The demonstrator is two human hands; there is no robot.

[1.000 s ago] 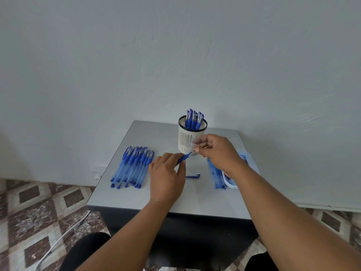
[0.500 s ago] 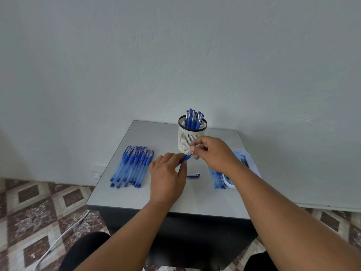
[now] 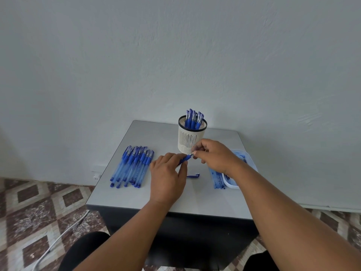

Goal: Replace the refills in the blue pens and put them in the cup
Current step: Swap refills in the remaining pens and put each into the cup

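Both hands barely shifted: left hand (image 3: 167, 178) still grips the blue pen (image 3: 185, 159) mid-frame, right hand (image 3: 212, 155) pinching its tip before the cup (image 3: 190, 140).

Cup (image 3: 192, 138) at table (image 3: 136, 196) rear centre, pens (image 3: 193, 118) inside. Pen row (image 3: 131, 166) lying left; tray (image 3: 241, 169) right, cap (image 3: 193, 175) between.

R hand (image 3: 212, 156) moved closer to pen (image 3: 185, 159) tip, seemingly pinching it now.

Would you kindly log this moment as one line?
left hand grips pen | right hand pinches its tip | cup holds pens
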